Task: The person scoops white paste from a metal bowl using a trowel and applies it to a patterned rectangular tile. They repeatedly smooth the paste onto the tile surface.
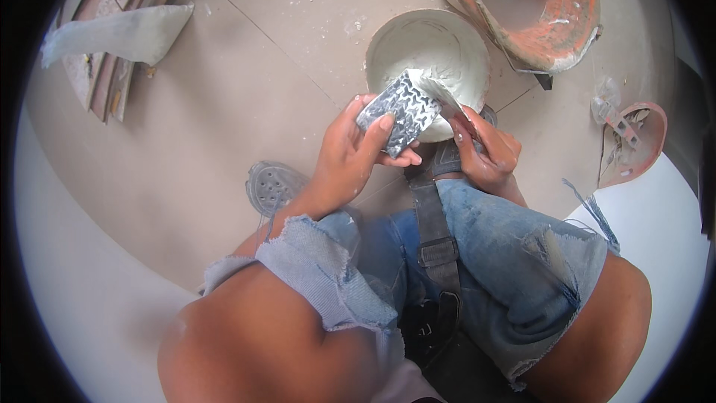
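Observation:
My left hand (350, 145) grips a dark rectangular piece with a wavy raised pattern (394, 123), its surface partly smeared with white paste. My right hand (485, 149) is closed on a thin flat scraper (440, 93), whose white-coated blade touches the upper right corner of the piece. Both are held over the near part of a pale round tub (399, 41) with white paste inside. The far end of the scraper's blade is covered in paste, and my right fingers hide part of its near end.
An orange, dirty bucket (561, 33) stands beyond the tub. A small pink container with tools (638, 160) is at the right. Stacked boards (112, 97) with translucent plastic (127, 33) lie at upper left on the tiled floor (246, 60). My sandalled foot (272, 183) is below my left hand.

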`<state>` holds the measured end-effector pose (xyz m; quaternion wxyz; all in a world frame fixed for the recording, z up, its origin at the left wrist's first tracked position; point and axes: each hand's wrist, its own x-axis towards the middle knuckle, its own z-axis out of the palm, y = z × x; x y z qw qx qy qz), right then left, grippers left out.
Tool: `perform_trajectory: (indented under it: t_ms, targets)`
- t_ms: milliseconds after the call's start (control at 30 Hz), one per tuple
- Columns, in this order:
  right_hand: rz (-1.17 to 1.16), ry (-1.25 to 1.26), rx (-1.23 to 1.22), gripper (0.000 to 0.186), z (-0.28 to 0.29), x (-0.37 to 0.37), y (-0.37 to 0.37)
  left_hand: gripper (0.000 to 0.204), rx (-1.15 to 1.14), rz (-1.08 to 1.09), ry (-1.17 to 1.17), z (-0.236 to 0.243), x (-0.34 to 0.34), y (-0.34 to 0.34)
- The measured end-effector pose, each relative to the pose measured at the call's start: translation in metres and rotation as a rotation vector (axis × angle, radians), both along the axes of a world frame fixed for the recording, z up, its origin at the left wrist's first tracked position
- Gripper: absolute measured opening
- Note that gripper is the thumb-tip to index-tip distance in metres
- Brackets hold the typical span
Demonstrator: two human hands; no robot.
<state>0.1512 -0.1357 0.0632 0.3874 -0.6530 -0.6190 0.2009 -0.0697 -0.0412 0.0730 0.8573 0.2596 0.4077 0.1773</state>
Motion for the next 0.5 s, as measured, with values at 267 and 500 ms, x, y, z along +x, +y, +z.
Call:
perform_trajectory:
  t_ms: [267,500]
  targets:
    - [-0.019,0.02,-0.012,0.037,-0.01,-0.001,-0.005,0.039,0.012,-0.004,-0.035,0.004,0.001,0.003]
    - [0.094,0.029,-0.119,0.031,-0.011,-0.005,-0.017,0.042,0.069,0.079,-0.032,0.03,0.005,0.022]
